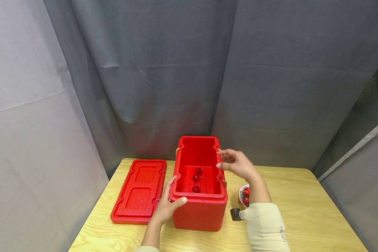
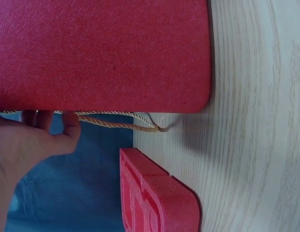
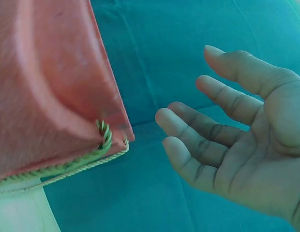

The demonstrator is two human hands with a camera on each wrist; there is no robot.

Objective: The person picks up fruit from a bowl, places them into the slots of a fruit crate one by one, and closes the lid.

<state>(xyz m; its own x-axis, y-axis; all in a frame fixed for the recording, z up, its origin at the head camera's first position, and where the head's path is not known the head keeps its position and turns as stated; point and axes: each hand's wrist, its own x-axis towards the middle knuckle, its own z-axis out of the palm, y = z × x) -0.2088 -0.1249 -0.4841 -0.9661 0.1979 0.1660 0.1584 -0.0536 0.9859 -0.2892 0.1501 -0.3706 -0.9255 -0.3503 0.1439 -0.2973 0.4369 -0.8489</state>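
A red foam box [image 1: 197, 215] stands uncovered on the wooden table, with three cherries [image 1: 196, 178] on its floor. My left hand [image 1: 165, 208] rests against the front left corner of the box, thumb on the front face and fingers along the left side. In the left wrist view, twisted rope [image 2: 113, 124] runs past those fingertips. Over the right rim hovers my right hand [image 1: 237, 164], its fingers loosely bent and apart. Nothing lies in that palm in the right wrist view, where the box corner with braided cord [image 3: 104, 135] is beside the fingertips.
Left of the box lies its red lid [image 1: 141, 189], flat on the table [image 1: 302, 210]. A small bowl [image 1: 241, 197] with red fruit stands to the right, partly hidden by my right forearm. Grey curtains [image 1: 163, 87] hang behind the table and at both sides.
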